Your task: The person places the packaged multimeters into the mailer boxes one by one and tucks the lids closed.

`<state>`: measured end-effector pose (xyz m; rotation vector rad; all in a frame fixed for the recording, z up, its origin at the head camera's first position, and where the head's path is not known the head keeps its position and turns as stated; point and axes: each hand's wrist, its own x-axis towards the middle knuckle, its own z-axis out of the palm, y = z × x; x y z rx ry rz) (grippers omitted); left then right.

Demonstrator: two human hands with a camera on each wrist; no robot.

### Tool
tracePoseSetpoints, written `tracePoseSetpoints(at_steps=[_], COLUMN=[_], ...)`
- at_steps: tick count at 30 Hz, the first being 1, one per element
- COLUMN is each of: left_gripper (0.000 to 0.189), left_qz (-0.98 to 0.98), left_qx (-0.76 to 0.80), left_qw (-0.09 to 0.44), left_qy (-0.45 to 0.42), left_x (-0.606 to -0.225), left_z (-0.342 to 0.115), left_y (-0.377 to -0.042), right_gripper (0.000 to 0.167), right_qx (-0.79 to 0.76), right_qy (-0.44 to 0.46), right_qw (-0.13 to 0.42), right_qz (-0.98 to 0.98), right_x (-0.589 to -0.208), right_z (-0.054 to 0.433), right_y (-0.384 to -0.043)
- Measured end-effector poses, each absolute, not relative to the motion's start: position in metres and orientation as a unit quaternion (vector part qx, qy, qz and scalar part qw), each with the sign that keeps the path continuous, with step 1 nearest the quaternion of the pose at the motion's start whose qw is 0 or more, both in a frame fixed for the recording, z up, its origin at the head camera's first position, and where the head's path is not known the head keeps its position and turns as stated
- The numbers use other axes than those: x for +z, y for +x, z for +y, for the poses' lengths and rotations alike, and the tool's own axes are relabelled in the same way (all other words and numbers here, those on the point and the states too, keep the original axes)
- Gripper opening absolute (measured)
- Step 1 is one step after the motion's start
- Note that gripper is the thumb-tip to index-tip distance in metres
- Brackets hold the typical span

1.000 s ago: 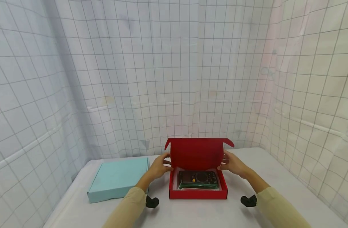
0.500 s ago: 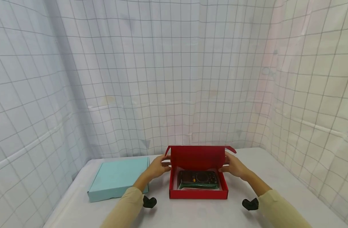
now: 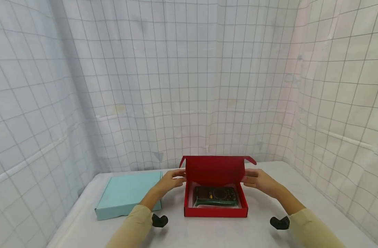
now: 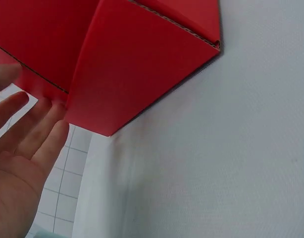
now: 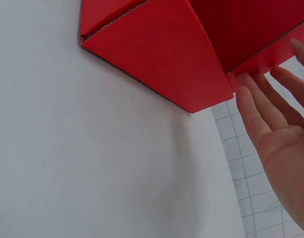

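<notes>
A red cardboard box (image 3: 216,212) stands on the white table with its lid (image 3: 215,169) raised at the back. Inside lies a dark multimeter with a green edge (image 3: 215,194), in what looks like clear wrapping. My left hand (image 3: 169,181) is at the lid's left side, its fairly straight fingers (image 4: 40,129) reaching behind the lid and seeming to touch its back. On the other side my right hand (image 3: 261,180) does likewise, its extended fingers (image 5: 263,101) against the lid's rear face. Both thumbs appear apart from the cardboard. The fingertips are partly hidden behind the lid.
A closed light-blue box (image 3: 131,191) lies left of the red box, close to my left forearm. Behind the table (image 3: 217,234) hangs a white curtain (image 3: 195,86) with a grid pattern, and it runs along both sides. Small flaps stick out from the lid's upper corners.
The lid first tipped forward and lower, then rose back slightly. My right hand has shifted a little outward and its thumb has come away from the box. My left forearm has moved slightly left.
</notes>
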<state>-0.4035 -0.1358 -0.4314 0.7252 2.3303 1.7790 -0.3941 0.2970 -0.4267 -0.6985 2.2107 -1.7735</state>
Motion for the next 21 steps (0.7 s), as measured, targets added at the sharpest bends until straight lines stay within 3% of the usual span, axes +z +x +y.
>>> tracePoseSetpoints(at_steps=[3, 10, 16, 21], left_gripper=[0.053, 0.085, 0.084, 0.074], left_qz=[0.732, 0.676, 0.697, 0.716], left_qx=[0.635, 0.688, 0.664, 0.639], left_qw=[0.103, 0.167, 0.169, 0.166], left_qy=[0.226, 0.205, 0.210, 0.227], left_x=[-0.428, -0.416, -0.414, -0.419], left_z=[-0.141, -0.143, -0.143, -0.144], left_y=[-0.404, -0.400, -0.398, -0.398], right_gripper=[0.055, 0.079, 0.073, 0.055], right_qx=[-0.650, -0.701, -0.676, -0.653], right_qy=[-0.232, -0.282, -0.252, -0.235], right_qw=[0.159, 0.263, 0.243, 0.228], right_qz=[0.706, 0.600, 0.649, 0.683], right_x=[-0.418, -0.398, -0.394, -0.397], right_z=[0.301, 0.310, 0.304, 0.299], right_y=[-0.391, -0.387, -0.381, -0.378])
